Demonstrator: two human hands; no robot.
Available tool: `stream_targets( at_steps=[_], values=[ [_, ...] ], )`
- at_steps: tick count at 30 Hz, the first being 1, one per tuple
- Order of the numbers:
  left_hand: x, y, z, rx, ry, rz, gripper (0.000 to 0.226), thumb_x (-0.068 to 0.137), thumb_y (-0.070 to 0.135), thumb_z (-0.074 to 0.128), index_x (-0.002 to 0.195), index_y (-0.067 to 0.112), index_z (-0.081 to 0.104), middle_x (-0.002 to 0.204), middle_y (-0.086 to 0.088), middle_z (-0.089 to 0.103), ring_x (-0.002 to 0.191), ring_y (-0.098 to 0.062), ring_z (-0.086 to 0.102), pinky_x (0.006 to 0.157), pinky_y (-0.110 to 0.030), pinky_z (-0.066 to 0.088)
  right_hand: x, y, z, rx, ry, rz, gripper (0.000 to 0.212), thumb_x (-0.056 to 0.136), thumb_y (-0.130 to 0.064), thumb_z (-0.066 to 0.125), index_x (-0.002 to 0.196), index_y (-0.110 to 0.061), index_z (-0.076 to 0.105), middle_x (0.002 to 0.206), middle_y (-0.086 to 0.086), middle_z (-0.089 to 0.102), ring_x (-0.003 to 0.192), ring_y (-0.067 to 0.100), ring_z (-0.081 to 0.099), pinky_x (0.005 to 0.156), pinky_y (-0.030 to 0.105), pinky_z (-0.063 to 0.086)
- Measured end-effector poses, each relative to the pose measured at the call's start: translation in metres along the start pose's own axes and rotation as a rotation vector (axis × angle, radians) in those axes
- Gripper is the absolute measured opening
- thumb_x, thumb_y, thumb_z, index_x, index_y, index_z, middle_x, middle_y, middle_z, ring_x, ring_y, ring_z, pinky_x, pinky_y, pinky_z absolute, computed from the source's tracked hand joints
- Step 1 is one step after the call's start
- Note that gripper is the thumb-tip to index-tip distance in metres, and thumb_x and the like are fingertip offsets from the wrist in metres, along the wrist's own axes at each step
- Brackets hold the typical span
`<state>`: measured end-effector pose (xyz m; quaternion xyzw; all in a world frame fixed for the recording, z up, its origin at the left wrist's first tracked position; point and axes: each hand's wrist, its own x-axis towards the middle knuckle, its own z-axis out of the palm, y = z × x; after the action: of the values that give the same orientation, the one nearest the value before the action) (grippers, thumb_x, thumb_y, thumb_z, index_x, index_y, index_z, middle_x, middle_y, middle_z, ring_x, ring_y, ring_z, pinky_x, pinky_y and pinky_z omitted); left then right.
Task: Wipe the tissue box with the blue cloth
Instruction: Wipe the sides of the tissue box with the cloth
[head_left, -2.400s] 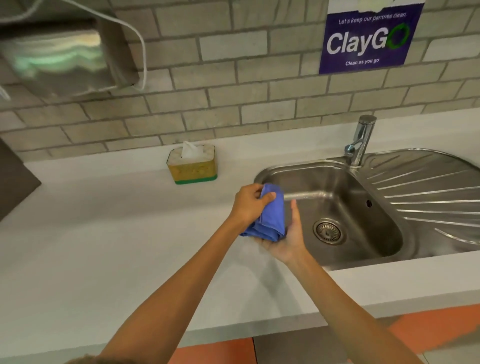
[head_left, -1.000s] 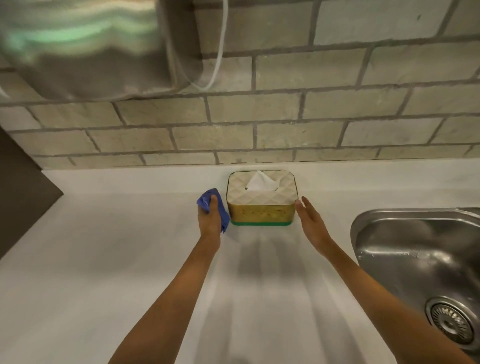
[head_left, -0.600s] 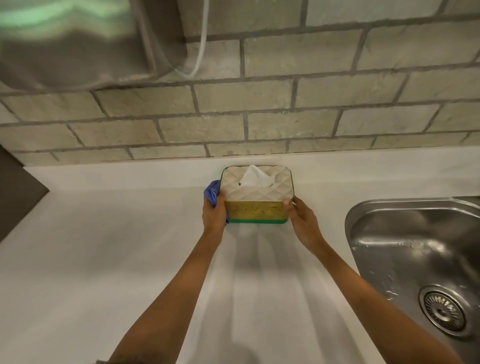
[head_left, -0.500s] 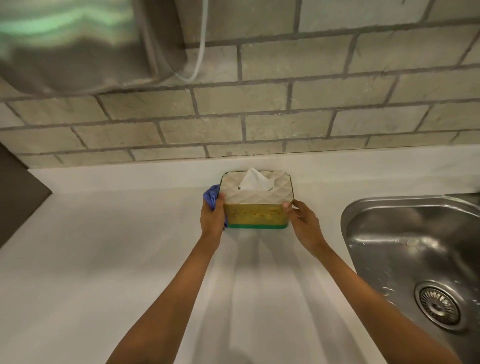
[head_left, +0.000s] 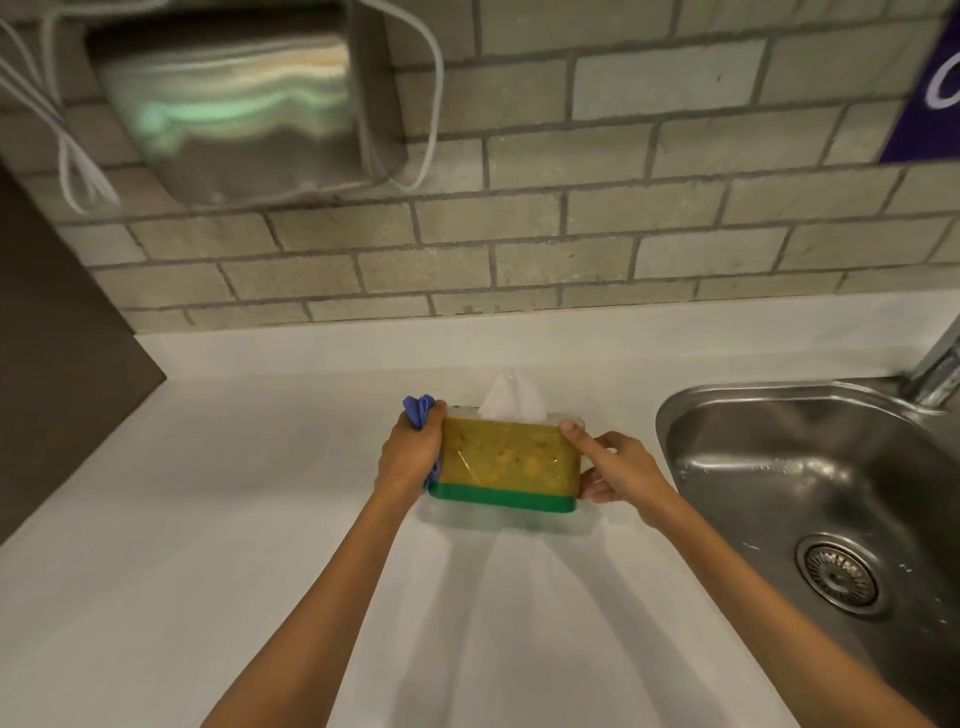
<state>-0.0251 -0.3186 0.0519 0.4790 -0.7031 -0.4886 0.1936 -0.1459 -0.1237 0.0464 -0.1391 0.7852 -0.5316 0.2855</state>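
Head view showed the left hand (head_left: 410, 457) closed around the bunched blue cloth (head_left: 418, 409), which was pressed against the left end of the tissue box (head_left: 509, 462). The right hand (head_left: 613, 470) was clasped on the right end, thumb on the upper edge. The box was held tilted toward the camera, seemingly just above the white bench (head_left: 260, 545), beside the sink (head_left: 810, 499). Wiping was judged barely begun: only the left end was touched by cloth, and the front, top and other sides remained.
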Motion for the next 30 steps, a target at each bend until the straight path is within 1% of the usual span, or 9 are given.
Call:
stream_targets(
  at_steps=[4,6,10,14,17,22,26,28,30],
  values=[
    [-0.010,-0.004,-0.005,0.028,-0.006,0.024,0.036,0.092,0.053,0.037,0.067,0.026,0.044,0.059,0.002,0.050,0.055,-0.009,0.047,0.050,-0.022,0.034,-0.006,0.003,-0.001,-0.036,-0.013,0.020,0.066,0.069,-0.066,0.060,0.104,-0.011,0.052,0.071,0.012,0.071,0.064,0.024,0.069,0.060,0.029,0.058],
    [-0.012,-0.003,-0.004,0.054,0.013,0.031,0.039,0.093,0.053,0.034,0.073,0.022,0.048,0.059,0.001,0.050,0.056,-0.010,0.047,0.052,-0.025,0.035,-0.004,0.005,0.001,-0.076,0.005,0.019,0.071,0.070,-0.070,0.055,0.112,-0.013,0.049,0.083,0.011,0.070,0.071,0.022,0.068,0.061,0.028,0.056],
    [-0.012,0.001,-0.002,0.092,0.035,0.026,0.042,0.094,0.052,0.031,0.089,0.015,0.051,0.070,-0.005,0.058,0.067,-0.018,0.052,0.072,-0.029,0.037,0.010,0.014,0.008,-0.083,-0.005,-0.106,0.077,0.080,-0.062,0.047,0.141,-0.019,0.029,0.142,0.015,0.043,0.129,0.030,0.045,0.103,0.039,0.038],
    [-0.014,0.003,0.001,0.010,0.050,0.032,0.038,0.095,0.052,0.032,0.093,0.019,0.050,0.092,-0.007,0.058,0.087,-0.024,0.053,0.084,-0.035,0.042,0.022,0.011,0.016,0.053,-0.137,-0.123,0.075,0.087,-0.058,0.035,0.150,-0.027,0.007,0.156,0.004,0.024,0.143,0.023,0.024,0.116,0.038,0.018],
    [-0.019,-0.003,0.003,-0.128,0.089,0.131,0.031,0.095,0.049,0.036,0.097,0.022,0.053,0.094,-0.003,0.059,0.094,-0.023,0.057,0.085,-0.033,0.044,0.030,0.009,0.022,0.094,-0.153,-0.105,0.083,0.081,-0.065,0.031,0.149,-0.023,0.010,0.152,0.004,0.032,0.139,0.023,0.032,0.115,0.038,0.022],
    [-0.035,-0.016,0.012,-0.256,0.081,0.449,0.042,0.095,0.032,0.046,0.136,0.019,0.044,0.124,0.008,0.051,0.113,-0.007,0.049,0.091,-0.014,0.038,0.038,0.007,0.025,0.188,-0.135,-0.101,0.101,0.064,-0.075,0.036,0.144,-0.014,0.025,0.144,0.008,0.042,0.132,0.022,0.042,0.109,0.035,0.032],
    [-0.034,-0.013,0.010,-0.503,0.088,0.289,0.035,0.087,0.052,0.038,0.110,0.031,0.054,0.107,0.006,0.058,0.096,-0.011,0.058,0.074,-0.013,0.049,0.044,0.009,0.026,0.226,-0.119,-0.096,0.096,0.063,-0.072,0.043,0.136,-0.009,0.036,0.126,0.005,0.055,0.117,0.020,0.054,0.096,0.031,0.044],
    [-0.027,-0.007,0.010,-0.505,0.154,0.226,0.018,0.092,0.044,0.044,0.094,0.028,0.051,0.093,0.006,0.058,0.087,-0.016,0.058,0.068,-0.017,0.048,0.044,0.007,0.026,0.240,-0.125,-0.099,0.086,0.059,-0.071,0.046,0.118,-0.008,0.050,0.103,0.001,0.062,0.095,0.014,0.062,0.076,0.023,0.047],
    [-0.023,-0.002,0.014,-0.397,0.197,0.215,0.015,0.093,0.030,0.053,0.102,0.021,0.046,0.095,0.002,0.058,0.089,-0.023,0.059,0.072,-0.025,0.044,0.045,0.006,0.025,0.257,-0.141,-0.092,0.071,0.058,-0.069,0.049,0.102,-0.014,0.055,0.096,0.001,0.064,0.088,0.013,0.063,0.070,0.022,0.047]
  ],
)
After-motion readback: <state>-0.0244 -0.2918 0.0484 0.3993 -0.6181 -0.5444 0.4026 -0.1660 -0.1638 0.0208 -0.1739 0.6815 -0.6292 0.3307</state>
